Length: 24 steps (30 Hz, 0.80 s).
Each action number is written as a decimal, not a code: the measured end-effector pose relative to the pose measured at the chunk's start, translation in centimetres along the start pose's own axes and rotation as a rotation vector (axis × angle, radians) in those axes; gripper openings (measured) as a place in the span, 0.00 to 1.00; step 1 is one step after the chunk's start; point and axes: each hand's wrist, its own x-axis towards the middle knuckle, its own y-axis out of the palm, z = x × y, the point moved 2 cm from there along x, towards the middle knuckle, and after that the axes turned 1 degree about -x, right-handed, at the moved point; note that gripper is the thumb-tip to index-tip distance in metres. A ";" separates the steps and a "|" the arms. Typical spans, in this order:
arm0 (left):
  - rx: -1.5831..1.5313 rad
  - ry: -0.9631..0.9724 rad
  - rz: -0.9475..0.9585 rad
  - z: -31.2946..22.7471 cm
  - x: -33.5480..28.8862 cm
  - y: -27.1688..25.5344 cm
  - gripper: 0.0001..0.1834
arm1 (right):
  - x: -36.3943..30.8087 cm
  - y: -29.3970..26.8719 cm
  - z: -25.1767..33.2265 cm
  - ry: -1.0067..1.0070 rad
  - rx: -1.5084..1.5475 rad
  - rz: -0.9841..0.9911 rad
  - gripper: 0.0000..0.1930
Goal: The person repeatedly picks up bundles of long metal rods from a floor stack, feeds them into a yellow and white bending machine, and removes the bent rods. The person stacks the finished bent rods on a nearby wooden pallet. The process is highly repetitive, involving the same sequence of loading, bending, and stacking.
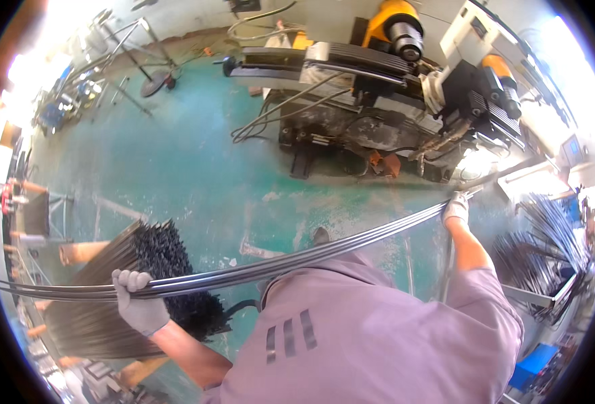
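"Metal rods [297, 262], a slim bundle, stretched right across in front of the mauve shirt [385, 337]! Who has them?"

"Both hands! The left grip [139, 301], gloved, is curled around the bundle; the right grip [456, 207], gloved too, is clasped on it near the far end."

"And the edges?"

"Left side, the rods run out to the dark rim of the view. Right side, a short length pokes past the glove, near the end of the big machine [385, 124]; touching or apart, I can't tell."

"Room to move?"

"Widest ahead and to the left, a broad sweep of green floor [176, 168] between bundle and machine, reaching back to a metal stand [154, 83]. Tighter at the flanks: on the left the bundle passes over a thick stack of dark rods [102, 330], and a tray [530, 295] bristling with more stands right of the right forearm."
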 end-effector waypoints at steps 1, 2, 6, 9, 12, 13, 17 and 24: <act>0.031 -0.021 0.004 2.5 0.6 1.8 0.05 | 0.2 0.7 -0.9 0.283 0.329 0.212 0.13; 0.058 -0.038 0.003 5.6 0.8 3.8 0.04 | 0.6 0.1 0.1 0.561 0.656 0.416 0.16; 0.206 -0.225 -0.036 16.7 2.0 9.0 0.08 | -2.7 -6.3 13.3 1.135 2.383 0.529 0.19; 0.247 -0.413 0.149 22.3 3.7 12.6 0.12 | -2.2 -8.3 17.2 1.195 2.604 0.339 0.13; 0.330 -0.373 0.362 22.6 7.9 15.0 0.15 | 1.4 -7.5 13.4 1.148 2.504 0.158 0.08; 0.257 -0.363 0.350 21.8 9.9 15.5 0.15 | 2.3 -7.6 11.5 1.087 2.516 0.102 0.08; 0.233 -0.388 0.310 21.7 17.5 15.8 0.12 | 6.8 -5.9 4.3 0.953 2.543 -0.249 0.08; 0.345 -0.463 0.164 32.6 25.5 12.5 0.11 | 15.0 -14.5 12.8 0.991 2.217 -0.226 0.08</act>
